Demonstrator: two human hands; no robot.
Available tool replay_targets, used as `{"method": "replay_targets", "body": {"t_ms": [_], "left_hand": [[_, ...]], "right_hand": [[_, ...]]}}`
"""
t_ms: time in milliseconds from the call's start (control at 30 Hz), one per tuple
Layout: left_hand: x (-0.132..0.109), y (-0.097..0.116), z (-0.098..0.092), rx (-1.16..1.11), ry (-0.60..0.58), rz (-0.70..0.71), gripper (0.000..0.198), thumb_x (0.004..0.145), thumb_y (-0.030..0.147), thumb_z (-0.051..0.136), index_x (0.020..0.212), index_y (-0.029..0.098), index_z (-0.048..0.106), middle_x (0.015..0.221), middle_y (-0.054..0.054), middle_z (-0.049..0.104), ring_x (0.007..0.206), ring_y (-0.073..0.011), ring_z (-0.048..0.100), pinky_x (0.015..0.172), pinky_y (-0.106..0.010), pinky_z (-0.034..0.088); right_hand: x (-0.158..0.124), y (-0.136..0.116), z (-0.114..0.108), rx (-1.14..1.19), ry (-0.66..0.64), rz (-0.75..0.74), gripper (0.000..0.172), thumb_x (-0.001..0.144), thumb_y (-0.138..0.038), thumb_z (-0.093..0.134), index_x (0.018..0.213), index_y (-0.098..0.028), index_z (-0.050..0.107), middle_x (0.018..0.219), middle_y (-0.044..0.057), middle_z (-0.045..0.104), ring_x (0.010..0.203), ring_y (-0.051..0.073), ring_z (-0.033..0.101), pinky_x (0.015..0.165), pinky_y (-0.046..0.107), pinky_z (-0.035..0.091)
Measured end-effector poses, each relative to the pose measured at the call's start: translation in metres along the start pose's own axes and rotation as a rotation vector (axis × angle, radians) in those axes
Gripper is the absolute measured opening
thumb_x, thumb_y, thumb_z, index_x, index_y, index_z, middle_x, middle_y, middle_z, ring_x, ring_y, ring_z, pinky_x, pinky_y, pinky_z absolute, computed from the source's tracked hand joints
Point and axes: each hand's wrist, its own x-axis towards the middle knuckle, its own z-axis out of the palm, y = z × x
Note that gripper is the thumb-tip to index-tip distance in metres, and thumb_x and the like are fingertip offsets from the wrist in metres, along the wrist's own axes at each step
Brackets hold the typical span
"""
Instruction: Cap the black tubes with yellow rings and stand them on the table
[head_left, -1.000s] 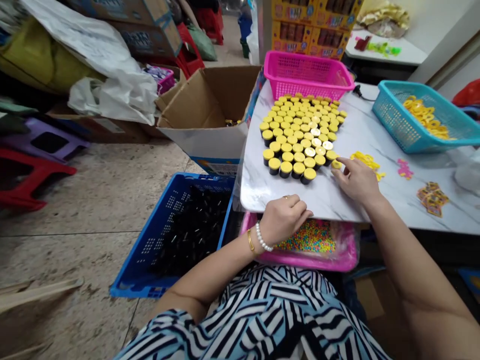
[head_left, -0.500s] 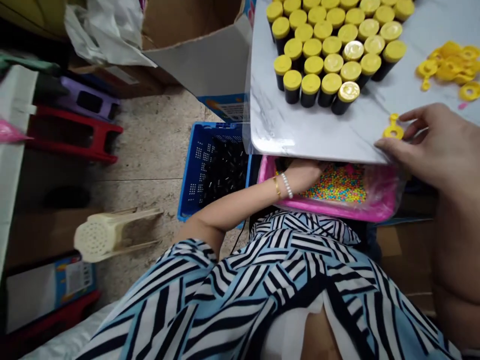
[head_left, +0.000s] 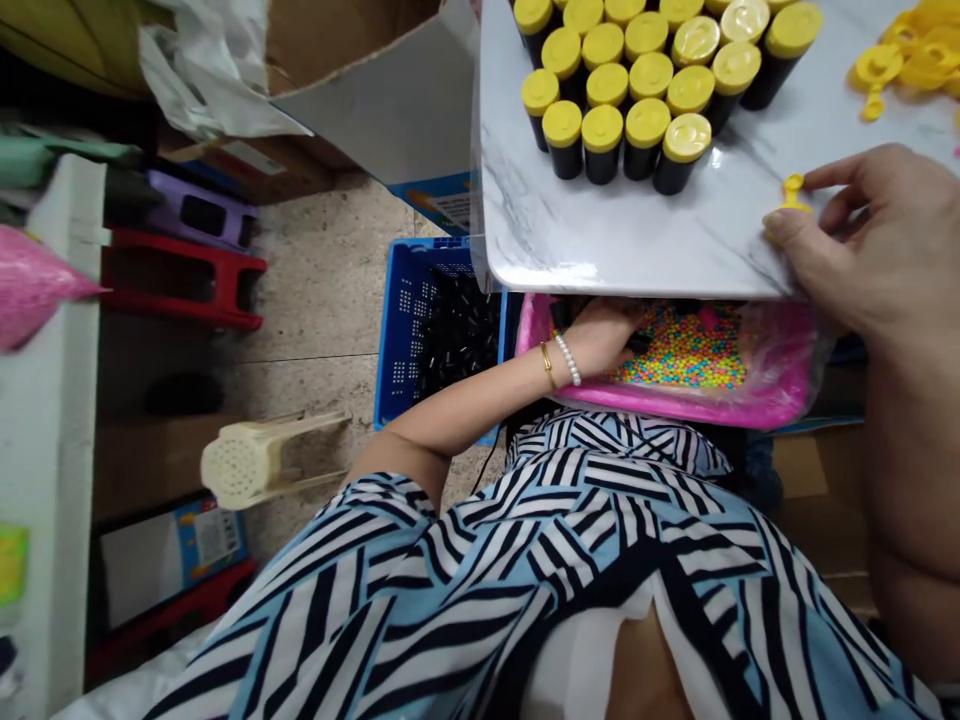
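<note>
My left hand (head_left: 602,338) is down in a pink tub (head_left: 769,405) of small multicoloured candy-like balls (head_left: 686,350), partly under the table edge. Its fingers are closed round a small black tube (head_left: 640,343), of which only a part shows. At the table's near right edge, my right hand (head_left: 855,215) pinches a yellow plastic cap (head_left: 793,192) with a ring and a tab between thumb and fingers. Black tubes with yellow caps (head_left: 602,135) stand upright in rows on the table. A heap of loose yellow caps (head_left: 911,55) lies beyond my right hand.
A blue crate (head_left: 384,350) full of black tubes stands on the floor left of the tub. Behind it is a large open cardboard box (head_left: 390,110). Further left are a cream stool (head_left: 240,465), a red stool (head_left: 187,280) and a white shelf edge (head_left: 71,400).
The view has shifted slightly. My left hand has come a little out from under the table edge, showing the black tube. My right hand has tilted the yellow cap between its fingers.
</note>
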Motion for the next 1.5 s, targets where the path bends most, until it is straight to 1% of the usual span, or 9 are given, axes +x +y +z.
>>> {"method": "replay_targets", "body": {"t_ms": [133,267,400,600,767,900,1100,1267,1500], "left_hand": [[-0.003,0.017,-0.006,0.068,0.067,-0.039,0.048,0.096,0.013,0.051,0.144,0.007,0.052,0.131,-0.022,0.064,0.111,-0.0277,0.067,0.093,-0.039,0.056],[0.000,0.022,-0.007,0.132,-0.054,-0.023,0.040,0.096,0.014,0.051,0.135,0.010,0.060,0.123,-0.019,0.067,0.096,-0.0246,0.070,0.081,-0.035,0.056],[0.009,0.010,0.003,0.019,-0.123,0.123,0.030,0.090,0.018,0.065,0.119,0.013,0.072,0.126,-0.016,0.066,0.115,-0.0279,0.065,0.098,-0.035,0.054],[0.011,0.001,0.018,-0.143,-0.183,0.194,0.061,0.084,0.005,0.064,0.145,0.006,0.058,0.140,-0.021,0.060,0.126,-0.0262,0.062,0.110,-0.032,0.050],[0.012,0.002,0.020,-0.267,-0.185,0.133,0.047,0.092,0.025,0.069,0.138,0.012,0.067,0.127,-0.015,0.068,0.115,-0.0240,0.066,0.102,-0.031,0.052],[0.011,0.002,0.020,-0.235,-0.202,0.116,0.037,0.090,0.015,0.067,0.126,0.015,0.074,0.120,-0.011,0.073,0.110,-0.0224,0.068,0.100,-0.031,0.053],[0.005,-0.002,0.007,-0.134,-0.072,0.093,0.044,0.091,0.012,0.059,0.133,0.017,0.071,0.122,-0.012,0.071,0.114,-0.0246,0.067,0.103,-0.034,0.053],[0.005,0.002,0.005,-0.038,-0.201,0.043,0.029,0.096,0.031,0.063,0.114,0.014,0.078,0.105,-0.015,0.076,0.097,-0.0260,0.072,0.086,-0.034,0.055],[-0.013,-0.006,-0.005,0.022,-0.288,0.037,0.048,0.096,0.013,0.053,0.140,0.024,0.066,0.090,-0.009,0.077,0.080,-0.0207,0.072,0.070,-0.028,0.049]], "right_hand": [[-0.005,0.007,0.003,0.045,0.049,-0.095,0.039,0.086,-0.042,0.072,0.118,-0.020,0.074,0.088,0.005,0.070,0.083,0.015,0.064,0.078,0.029,0.044],[-0.008,0.007,0.004,0.033,0.055,-0.098,0.040,0.090,-0.042,0.068,0.119,-0.015,0.073,0.090,0.007,0.071,0.087,0.016,0.064,0.082,0.030,0.044],[-0.010,0.003,0.003,0.034,0.034,-0.105,0.044,0.093,-0.049,0.064,0.119,-0.015,0.072,0.093,0.007,0.070,0.095,0.016,0.065,0.087,0.031,0.044],[-0.012,0.009,0.003,0.115,0.076,-0.139,0.040,0.090,-0.044,0.066,0.119,-0.018,0.075,0.087,0.005,0.070,0.073,0.011,0.058,0.074,0.027,0.043],[-0.012,0.010,0.004,0.139,0.078,-0.113,0.038,0.088,-0.042,0.067,0.116,-0.018,0.076,0.082,0.006,0.068,0.068,0.011,0.056,0.070,0.027,0.043],[-0.013,0.006,0.004,0.087,0.081,-0.118,0.039,0.089,-0.042,0.066,0.116,-0.015,0.075,0.084,0.007,0.069,0.077,0.014,0.062,0.077,0.029,0.046],[-0.013,0.007,0.005,0.080,0.115,-0.148,0.036,0.086,-0.042,0.067,0.111,-0.018,0.077,0.080,0.007,0.069,0.074,0.015,0.062,0.078,0.031,0.048],[-0.016,0.009,0.005,0.097,0.165,-0.187,0.037,0.086,-0.044,0.064,0.110,-0.020,0.077,0.077,0.004,0.067,0.072,0.014,0.062,0.076,0.030,0.048],[-0.019,0.015,0.009,0.065,0.150,-0.193,0.045,0.092,-0.052,0.058,0.113,-0.017,0.075,0.081,0.005,0.066,0.082,0.019,0.066,0.079,0.033,0.047]]}}
